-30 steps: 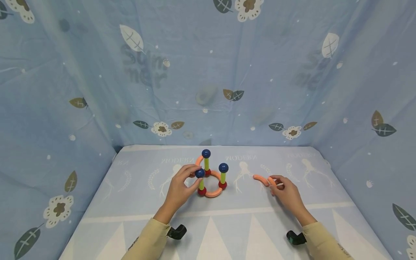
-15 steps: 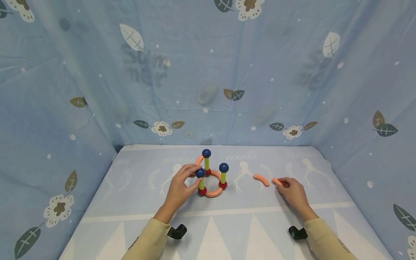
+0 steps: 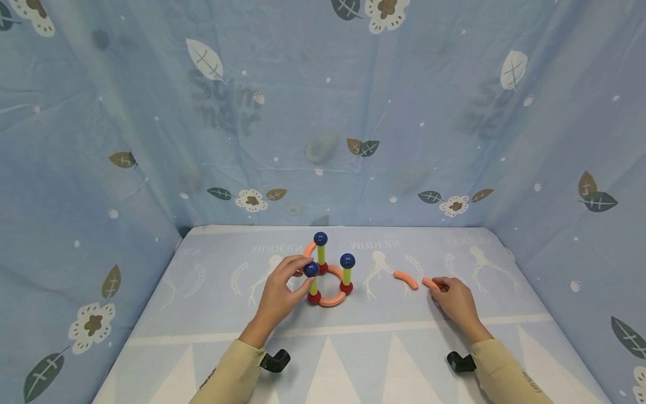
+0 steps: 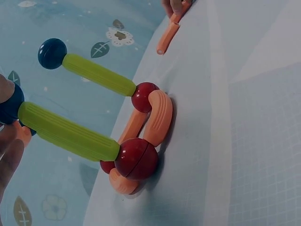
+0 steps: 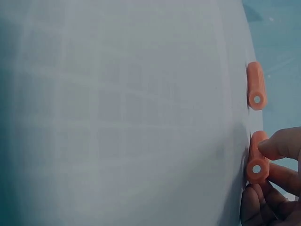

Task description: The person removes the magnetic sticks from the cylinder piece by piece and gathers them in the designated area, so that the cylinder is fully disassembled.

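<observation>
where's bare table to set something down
Left of the left hand, between the toy frame and the loose orange stick, and right of the right hand, the table looks bare. It's crowded around the frame, where the left hand grips a blue ball.

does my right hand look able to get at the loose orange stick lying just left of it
Probably yes: the loose stick lies close by, with only the orange stick your right hand pinches in between; that one may need releasing first.

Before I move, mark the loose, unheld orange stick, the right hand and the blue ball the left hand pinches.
Loose orange stick (image 3: pixel 406 280), head view, middle of its length.
Right hand (image 3: pixel 457 302), head view, back of the hand.
Blue ball (image 3: pixel 311 270), head view, uncovered front.
</observation>
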Tool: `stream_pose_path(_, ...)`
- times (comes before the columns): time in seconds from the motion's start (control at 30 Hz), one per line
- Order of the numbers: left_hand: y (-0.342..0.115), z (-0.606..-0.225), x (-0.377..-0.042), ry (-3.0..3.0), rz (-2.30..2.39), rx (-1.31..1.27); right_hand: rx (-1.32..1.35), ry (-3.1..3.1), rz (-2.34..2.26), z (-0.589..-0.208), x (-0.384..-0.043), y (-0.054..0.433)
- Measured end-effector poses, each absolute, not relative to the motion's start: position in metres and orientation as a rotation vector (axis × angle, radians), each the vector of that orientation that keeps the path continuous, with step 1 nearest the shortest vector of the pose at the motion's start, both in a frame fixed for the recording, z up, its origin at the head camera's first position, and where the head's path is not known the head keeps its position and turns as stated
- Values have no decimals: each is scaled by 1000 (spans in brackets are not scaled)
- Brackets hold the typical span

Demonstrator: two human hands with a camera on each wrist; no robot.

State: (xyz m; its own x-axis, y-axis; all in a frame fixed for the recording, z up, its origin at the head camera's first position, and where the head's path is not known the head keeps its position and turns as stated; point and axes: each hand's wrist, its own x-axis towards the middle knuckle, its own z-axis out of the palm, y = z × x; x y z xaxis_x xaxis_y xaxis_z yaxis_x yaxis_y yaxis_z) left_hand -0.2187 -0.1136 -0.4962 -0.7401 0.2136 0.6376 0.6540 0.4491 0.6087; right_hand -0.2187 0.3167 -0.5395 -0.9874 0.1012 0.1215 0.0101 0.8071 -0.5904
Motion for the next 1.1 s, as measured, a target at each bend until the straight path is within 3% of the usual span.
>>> stream_pose_path(0.43,-115,-497,-216,-2261,-1251,-673,-106,-2771,925,-535,-215,309)
stream_pose_path(1.1,-127,-516,-212,-2418,-1303,-481,261,-2659,994,-532,-212,262)
